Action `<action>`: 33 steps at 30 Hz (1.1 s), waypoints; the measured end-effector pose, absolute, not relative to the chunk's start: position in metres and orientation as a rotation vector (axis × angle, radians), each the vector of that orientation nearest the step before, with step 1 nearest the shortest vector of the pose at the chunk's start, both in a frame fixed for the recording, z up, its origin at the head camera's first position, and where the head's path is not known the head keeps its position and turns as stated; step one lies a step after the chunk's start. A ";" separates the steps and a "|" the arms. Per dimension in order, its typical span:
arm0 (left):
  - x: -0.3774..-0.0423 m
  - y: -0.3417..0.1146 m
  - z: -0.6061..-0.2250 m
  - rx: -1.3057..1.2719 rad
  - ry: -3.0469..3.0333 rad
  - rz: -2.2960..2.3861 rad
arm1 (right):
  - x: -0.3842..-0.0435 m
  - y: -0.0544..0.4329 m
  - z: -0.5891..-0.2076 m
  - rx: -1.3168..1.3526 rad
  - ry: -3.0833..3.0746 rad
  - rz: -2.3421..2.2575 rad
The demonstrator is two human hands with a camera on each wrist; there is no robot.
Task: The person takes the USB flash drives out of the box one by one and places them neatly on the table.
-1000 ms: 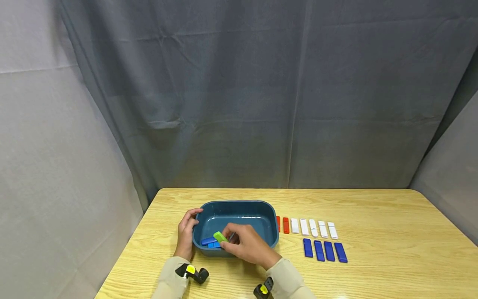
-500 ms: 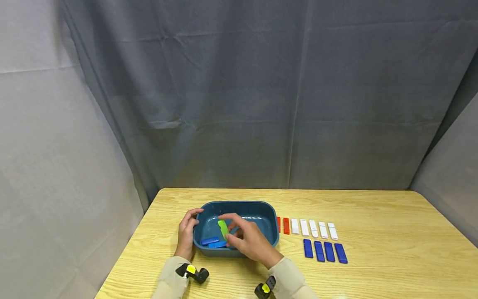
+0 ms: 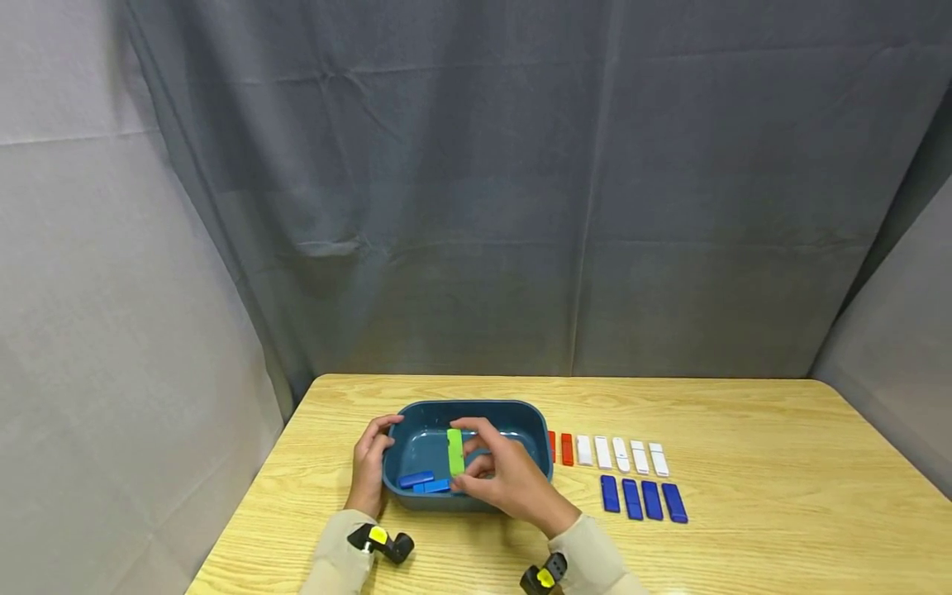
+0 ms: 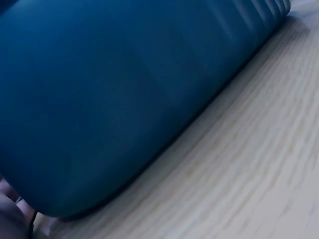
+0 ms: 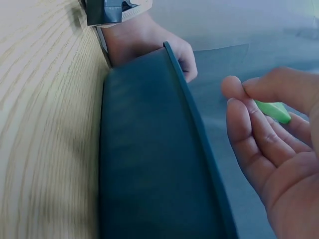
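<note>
My right hand (image 3: pixel 513 483) pinches a green USB stick (image 3: pixel 455 450) between thumb and fingertips, over a dark teal basin (image 3: pixel 467 501). In the right wrist view the fingers partly hide the green stick (image 5: pixel 274 110). My left hand (image 3: pixel 367 467) holds the basin's left side, its fingertips over the rim. Two blue USB sticks, a darker one (image 3: pixel 416 478) and a lighter one (image 3: pixel 431 486), lie inside at the near left. The left wrist view shows mostly the basin's outer wall (image 4: pixel 114 99), and the left hand barely shows there.
Right of the basin, red sticks (image 3: pixel 568 449) and several white sticks (image 3: pixel 602 453) lie in a row on the wooden table (image 3: pixel 766 463). Several dark blue sticks (image 3: pixel 632 498) form a nearer row. A grey curtain (image 3: pixel 476 207) hangs behind the table.
My right hand has moved a little to the right and turned the green USB stick from a slant to lengthwise, pointing away from me. The left hand stays at the basin.
</note>
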State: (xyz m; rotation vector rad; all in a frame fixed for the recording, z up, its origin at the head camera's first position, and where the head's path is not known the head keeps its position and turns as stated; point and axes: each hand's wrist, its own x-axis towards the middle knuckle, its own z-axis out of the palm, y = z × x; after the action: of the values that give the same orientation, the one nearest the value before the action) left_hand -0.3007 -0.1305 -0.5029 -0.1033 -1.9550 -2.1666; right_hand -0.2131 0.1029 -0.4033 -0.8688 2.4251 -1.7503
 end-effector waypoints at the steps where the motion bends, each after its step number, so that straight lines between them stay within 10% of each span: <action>1: -0.301 -0.130 -0.503 -0.102 -1.954 -2.168 | -0.213 0.106 -0.406 -0.867 2.425 -1.744; 33: -0.296 -0.125 -0.501 -0.087 -1.954 -2.206 | -0.187 0.249 -0.416 -0.826 3.228 -1.153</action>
State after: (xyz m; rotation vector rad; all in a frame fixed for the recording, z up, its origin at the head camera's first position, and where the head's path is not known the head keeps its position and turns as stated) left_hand -0.2959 -0.1249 -0.5013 -0.0867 -1.9537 -2.2059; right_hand -0.1866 0.2487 -0.4163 -0.8257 3.2276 -1.1533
